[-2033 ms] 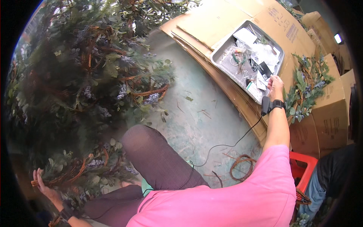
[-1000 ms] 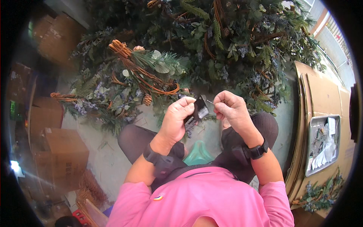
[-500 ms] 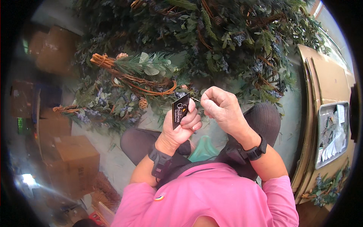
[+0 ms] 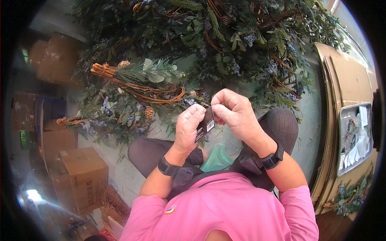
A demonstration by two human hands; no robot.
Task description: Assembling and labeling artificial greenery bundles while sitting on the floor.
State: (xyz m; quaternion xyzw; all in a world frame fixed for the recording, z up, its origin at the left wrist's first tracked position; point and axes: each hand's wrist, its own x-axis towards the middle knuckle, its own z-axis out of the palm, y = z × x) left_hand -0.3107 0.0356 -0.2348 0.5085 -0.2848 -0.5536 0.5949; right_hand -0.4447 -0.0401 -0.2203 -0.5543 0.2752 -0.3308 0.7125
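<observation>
A black hang tag (image 4: 206, 125) with a white barcode patch is upright between my hands, above my lap. My left hand (image 4: 188, 124) is closed on it, thumb and fingers gripping its left side. At the tag's upper right edge, the fingers of my right hand (image 4: 235, 110) are pinched together. What lies between those fingertips is too small to make out. Just beyond my hands, on the floor, lies a garland (image 4: 140, 86) of bound brown twigs, pine sprigs, pale leaves and pine cones.
Greenery with blue berries (image 4: 225, 40) is heaped across the far side. Cardboard boxes (image 4: 86, 176) stand at the left. On the right, a metal tray (image 4: 341, 160) with papers and small items rests on stacked cardboard sheets (image 4: 350, 80). A green plastic piece (image 4: 217, 156) sits between my legs.
My left hand has turned the tag, so its barcode side shows instead of the printed front. My right fingers, a little apart from the tag before, are now at its upper edge.
</observation>
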